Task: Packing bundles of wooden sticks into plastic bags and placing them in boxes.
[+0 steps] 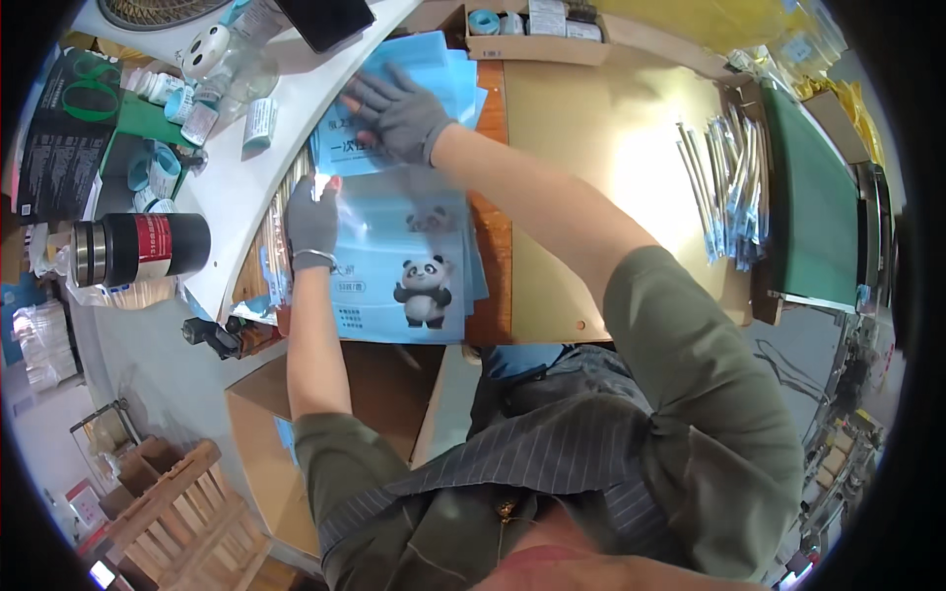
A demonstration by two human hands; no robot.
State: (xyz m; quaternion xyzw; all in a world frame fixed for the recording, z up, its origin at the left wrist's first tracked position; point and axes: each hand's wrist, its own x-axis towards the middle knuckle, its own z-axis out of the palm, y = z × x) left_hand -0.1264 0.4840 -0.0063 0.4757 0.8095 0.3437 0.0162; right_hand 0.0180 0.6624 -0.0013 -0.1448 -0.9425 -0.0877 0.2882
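Blue plastic bags (394, 300) printed with a panda lie in overlapping stacks on the left of the worktable. My left hand (313, 222), in a grey glove with bare fingertips, is closed at the upper left corner of the nearer bags, its thumb on top. Its other fingers are partly hidden. Farther back, my right hand (402, 116), gloved the same way, rests over the far stack (414, 54) with fingers spread and slightly blurred. Beside my left hand, thin sticks in clear wrappers (276, 236) lie along the table's left edge.
More wrapped sticks (729, 187) lie on the right of the gold-brown board (581, 197). A shallow cardboard box (537, 44) stands at the back. On the white table (232, 197) are a black thermos (143, 248) and several small bottles. An open carton (266, 424) is below.
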